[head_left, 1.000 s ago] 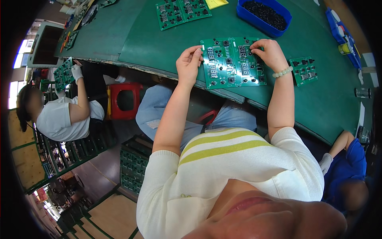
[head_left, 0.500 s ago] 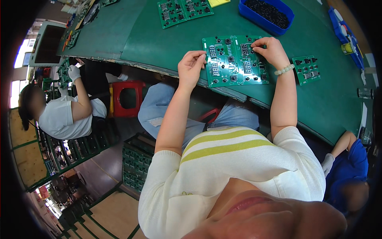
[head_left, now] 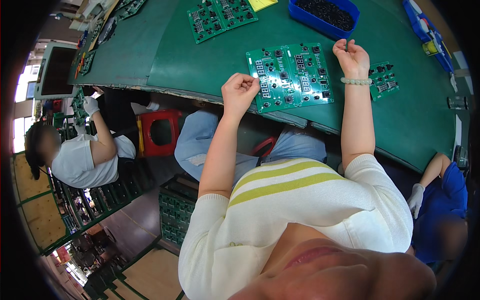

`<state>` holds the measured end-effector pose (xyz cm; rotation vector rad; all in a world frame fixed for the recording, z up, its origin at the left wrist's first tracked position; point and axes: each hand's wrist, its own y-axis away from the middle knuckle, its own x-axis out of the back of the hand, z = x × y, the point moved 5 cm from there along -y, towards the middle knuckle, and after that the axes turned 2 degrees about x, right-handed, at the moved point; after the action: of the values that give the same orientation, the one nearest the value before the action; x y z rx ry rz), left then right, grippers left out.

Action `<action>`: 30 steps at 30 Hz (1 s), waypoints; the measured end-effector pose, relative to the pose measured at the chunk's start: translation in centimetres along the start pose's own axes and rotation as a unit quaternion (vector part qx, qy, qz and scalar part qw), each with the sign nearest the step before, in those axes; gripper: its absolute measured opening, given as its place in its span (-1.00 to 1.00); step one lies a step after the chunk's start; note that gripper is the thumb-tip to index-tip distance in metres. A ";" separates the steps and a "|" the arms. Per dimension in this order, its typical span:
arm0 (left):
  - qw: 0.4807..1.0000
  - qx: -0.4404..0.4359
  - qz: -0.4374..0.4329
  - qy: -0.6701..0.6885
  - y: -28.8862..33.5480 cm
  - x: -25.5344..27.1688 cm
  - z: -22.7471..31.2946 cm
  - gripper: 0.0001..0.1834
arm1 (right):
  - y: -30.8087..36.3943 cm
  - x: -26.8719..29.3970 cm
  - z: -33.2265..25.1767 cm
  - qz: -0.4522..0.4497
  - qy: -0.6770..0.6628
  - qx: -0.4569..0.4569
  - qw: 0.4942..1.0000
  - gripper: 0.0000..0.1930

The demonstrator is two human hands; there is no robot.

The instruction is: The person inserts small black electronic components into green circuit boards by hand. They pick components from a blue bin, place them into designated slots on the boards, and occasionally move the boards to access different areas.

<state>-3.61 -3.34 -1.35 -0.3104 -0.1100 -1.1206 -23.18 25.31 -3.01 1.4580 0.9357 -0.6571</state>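
Note:
A green circuit board panel [head_left: 291, 95] with white digit displays and small black parts lies at the table's near edge. My left hand [head_left: 240, 92] is at its left side, fingers curled and pinched, the fingertips against the board's edge. My right hand [head_left: 352, 57] is raised off the board's far right corner, just below a blue bin [head_left: 324, 25] of small black parts. Its fingers are curled together; whether a tiny part sits between them is too small to tell. A pale green bead bracelet [head_left: 356, 81] circles the right wrist.
Another board panel [head_left: 222, 21] lies far left beside a yellow pad [head_left: 262, 4]; a smaller board [head_left: 384, 86] lies right of my arm. A blue tray [head_left: 429, 37] stands far right. Co-workers sit left [head_left: 92, 155] and right [head_left: 442, 205]. A red stool [head_left: 145, 132] stands at left.
My right hand has left the board's upper right part and moved up and right toward the blue bin. My left hand has slid slightly down the board's left edge. The whole view has shifted a little.

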 end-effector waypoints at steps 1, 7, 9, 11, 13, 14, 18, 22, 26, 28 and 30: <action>1.000 -0.002 0.003 -0.008 0.0 0.0 0.1 -0.86 | -0.1 0.0 0.1 -0.001 0.014 0.019 1.000 -0.78; 1.000 0.012 0.010 -0.006 -0.1 -0.1 -0.5 -0.82 | -0.9 -0.9 0.2 -0.140 0.071 0.063 0.986 -0.71; 0.999 0.007 0.024 -0.023 -0.3 0.0 -0.4 -0.82 | -0.2 -1.8 0.5 -0.157 0.131 0.112 0.972 -0.75; 0.999 0.002 0.035 -0.036 -0.2 0.0 -0.2 -0.81 | 0.2 -2.1 0.8 -0.177 0.144 0.097 0.969 -0.79; 0.998 -0.002 0.045 -0.049 0.1 0.0 -0.2 -0.80 | 0.7 -2.4 1.2 -0.195 0.152 0.076 0.966 -0.85; 0.998 -0.003 0.043 -0.043 0.0 0.0 -0.2 -0.80 | 1.0 -2.6 1.4 -0.199 0.158 0.064 0.965 -0.85; 0.999 -0.007 0.034 -0.040 0.0 -0.1 -0.1 -0.81 | 1.9 -3.1 2.3 -0.241 0.189 0.023 0.952 -0.82; 0.999 -0.001 0.038 0.031 0.1 -0.2 -0.7 -0.86 | 3.3 -3.6 3.1 -0.264 0.237 0.027 0.935 -0.79; 0.999 -0.043 -0.004 0.010 0.3 0.0 -0.7 -0.91 | 3.0 -3.4 3.3 -0.331 0.322 -0.038 0.886 -0.77; 0.998 -0.054 -0.010 0.010 0.3 0.0 -0.3 -0.93 | 3.4 -3.4 3.0 -0.320 0.459 0.019 0.829 -0.76; 0.998 -0.056 -0.011 -0.009 0.3 0.0 0.0 -0.94 | 3.9 -3.4 2.9 -0.303 0.573 0.066 0.759 -0.76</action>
<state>-3.28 -3.23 -1.40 -0.4196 -0.0672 -1.1489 -21.23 22.03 1.58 1.6505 2.4346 -0.1875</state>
